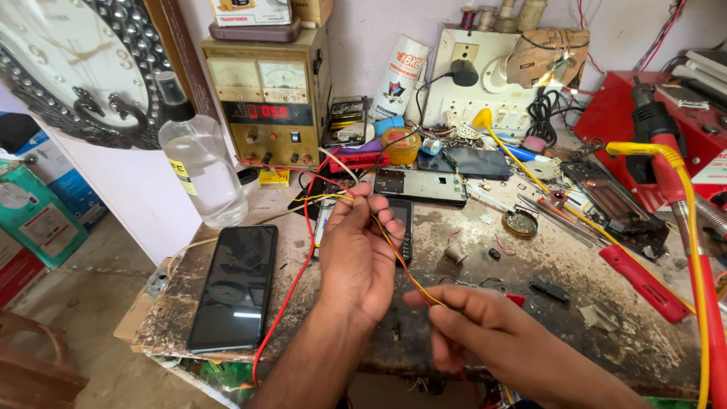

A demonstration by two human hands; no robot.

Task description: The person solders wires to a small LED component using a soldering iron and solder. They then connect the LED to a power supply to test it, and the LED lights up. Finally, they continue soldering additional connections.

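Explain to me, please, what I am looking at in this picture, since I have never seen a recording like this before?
There is no machine here: a person wears a camera on the head, so the one view looks down at their own two bare hands over a cluttered repair bench. The left hand and the right hand pinch thin yellow and red wires between them. On the bench lie a black smartphone face up at the left, a clear plastic bottle behind it, and an opened phone body further back. A bench power supply with two dials and a red readout stands against the wall. At the right rests a red-handled tool.
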